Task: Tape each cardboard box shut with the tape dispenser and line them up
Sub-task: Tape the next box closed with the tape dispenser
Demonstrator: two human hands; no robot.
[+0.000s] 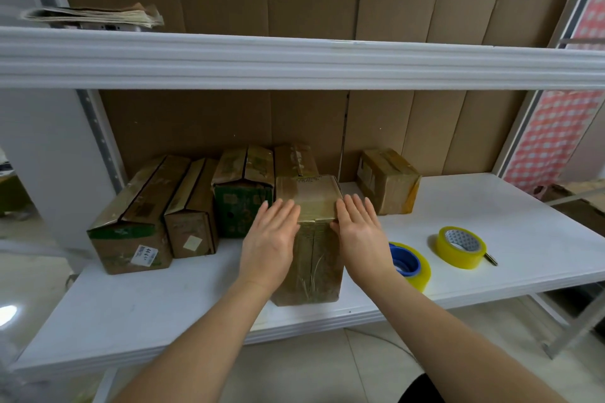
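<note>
While both hands flank it, a tall cardboard box (311, 239) wrapped in glossy tape stands upright near the front edge of the white shelf (491, 232). The left hand (271, 235) lies flat against the box's left side, its fingers (284, 209) straight and close together, reaching up to the top edge. The right hand (360, 229) presses the opposite side the same way, fingers (352, 206) extended and holding nothing curled. To the left, three long boxes lie side by side: a large one (134, 219) with a white label on its end, a narrower brown one (193, 216), and a green-printed one (244, 193). Another box (294, 159) sits directly behind the upright one, partly hidden. A small squat box (388, 181) rests further right, apart from the row. Just right of the right wrist lies a tape roll with a blue core (409, 265), and beyond it a yellow tape roll (460, 247). Folded papers (95, 15) sit on the upper shelf (294, 59).
</note>
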